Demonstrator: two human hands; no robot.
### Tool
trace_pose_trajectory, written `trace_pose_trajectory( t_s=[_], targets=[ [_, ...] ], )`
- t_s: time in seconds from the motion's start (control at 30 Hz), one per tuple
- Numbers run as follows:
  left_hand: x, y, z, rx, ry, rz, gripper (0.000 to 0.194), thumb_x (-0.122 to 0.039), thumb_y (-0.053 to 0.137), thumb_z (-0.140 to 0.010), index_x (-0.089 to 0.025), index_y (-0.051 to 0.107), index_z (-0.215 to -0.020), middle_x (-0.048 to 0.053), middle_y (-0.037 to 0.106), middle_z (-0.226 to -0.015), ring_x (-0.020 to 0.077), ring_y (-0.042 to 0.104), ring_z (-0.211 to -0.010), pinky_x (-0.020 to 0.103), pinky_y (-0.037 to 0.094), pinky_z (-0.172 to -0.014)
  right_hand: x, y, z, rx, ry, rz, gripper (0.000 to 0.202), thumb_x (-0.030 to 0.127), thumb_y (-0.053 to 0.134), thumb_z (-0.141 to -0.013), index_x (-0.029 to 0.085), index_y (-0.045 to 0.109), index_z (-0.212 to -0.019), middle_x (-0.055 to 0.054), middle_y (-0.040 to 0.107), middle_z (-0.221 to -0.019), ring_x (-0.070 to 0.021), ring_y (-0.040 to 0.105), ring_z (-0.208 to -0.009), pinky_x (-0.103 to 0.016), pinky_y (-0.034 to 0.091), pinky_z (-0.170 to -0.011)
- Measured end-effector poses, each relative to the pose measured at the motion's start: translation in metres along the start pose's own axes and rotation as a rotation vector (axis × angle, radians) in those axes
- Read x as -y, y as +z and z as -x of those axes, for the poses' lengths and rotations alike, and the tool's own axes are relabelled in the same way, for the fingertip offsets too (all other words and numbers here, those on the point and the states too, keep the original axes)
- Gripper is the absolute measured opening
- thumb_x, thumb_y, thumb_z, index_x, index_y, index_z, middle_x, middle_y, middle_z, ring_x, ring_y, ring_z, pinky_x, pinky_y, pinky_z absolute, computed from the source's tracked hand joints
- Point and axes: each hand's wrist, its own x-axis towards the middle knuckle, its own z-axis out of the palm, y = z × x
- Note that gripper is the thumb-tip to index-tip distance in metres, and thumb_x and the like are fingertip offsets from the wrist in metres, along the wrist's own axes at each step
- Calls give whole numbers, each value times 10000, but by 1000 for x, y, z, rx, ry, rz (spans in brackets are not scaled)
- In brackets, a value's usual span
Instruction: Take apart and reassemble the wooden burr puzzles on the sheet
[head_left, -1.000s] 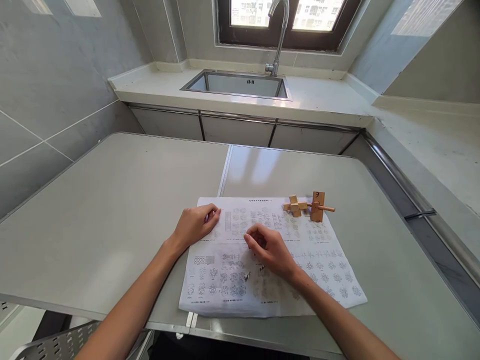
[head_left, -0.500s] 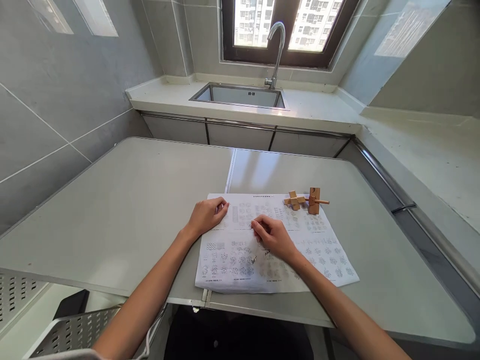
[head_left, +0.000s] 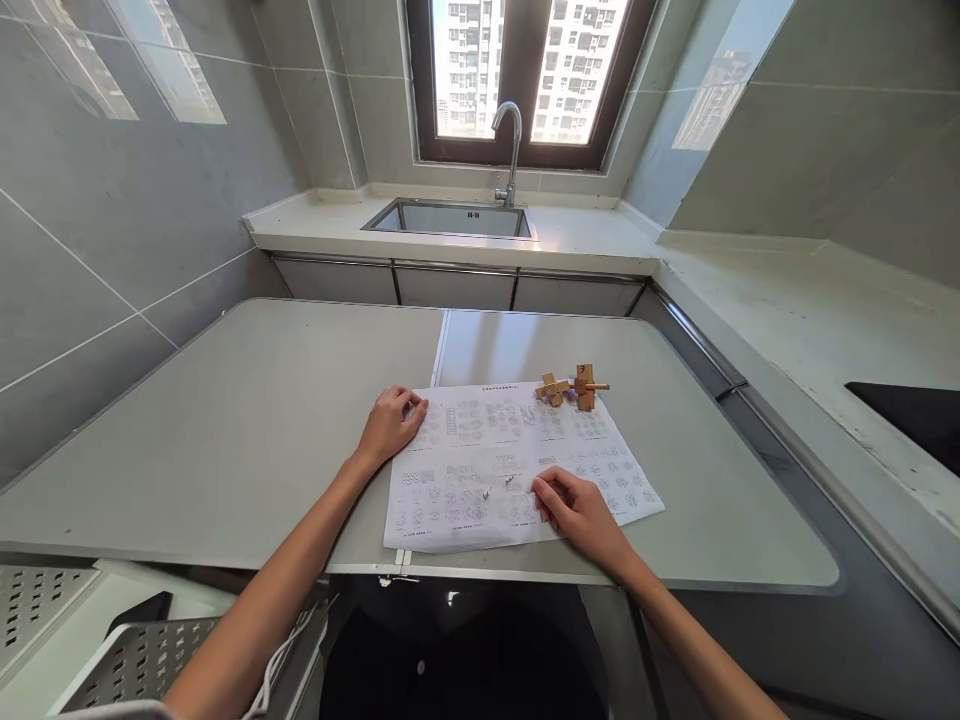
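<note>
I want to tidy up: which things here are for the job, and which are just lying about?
Seem part of the job:
printed sheet: left hand at its far left corner, right hand over its near right part
wooden pieces, maybe: untouched, at its far right corner

Just about:
sink
faucet
perforated panel, lower left

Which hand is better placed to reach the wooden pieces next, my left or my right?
Probably your right hand: it is nearer, on the same side of the printed sheet as the wooden pieces. Your left hand is at the sheet's upper left corner.
</note>
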Motion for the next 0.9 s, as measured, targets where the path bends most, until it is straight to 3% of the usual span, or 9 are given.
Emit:
trace_pose_trajectory(
  t_s=[0.2, 0.43, 0.6, 0.9],
  targets=[
    [10, 4, -6, -69, -51, -65, 266, -404, 518, -978, -202, 692, -983, 140, 695, -1260, 310, 605, -1205, 497, 435, -1112, 3, 5, 1, -76, -60, 65, 382, 532, 543, -1033, 210, 654, -862, 0, 663, -665, -163, 580, -580, -289, 458, -617],
    [20, 9, -17, -20, -117, -134, 414, -447, 512, -974, -171, 635, -1256, 166, 602, -1495, 346, 546, -1368, 528, 397, -1167, 4, 6, 1, -110, -61, 59, 353, 503, 541, -1034, 210, 648, -868, 2, 667, -685, -165, 599, -593, -284, 463, -628],
    [23, 13, -28, 57, -114, -204, 556, -491, 418, -1020, -130, 556, -1421, 189, 472, -1623, 366, 369, -1540, 569, 321, -1226, 6, 8, -1, -134, -41, 64, 361, 509, 538, -1035, 208, 648, -868, 0, 671, -688, -166, 606, -592, -283, 466, -628],
    [34, 21, -50, 148, -81, -292, 625, -539, 292, -1065, -188, 469, -1550, 113, 348, -1711, 346, 207, -1620, 574, 196, -1298, 6, 12, -4, -150, -2, 45, 349, 510, 547, -1038, 220, 650, -872, -6, 670, -699, -174, 606, -600, -286, 477, -611]
  ],
)
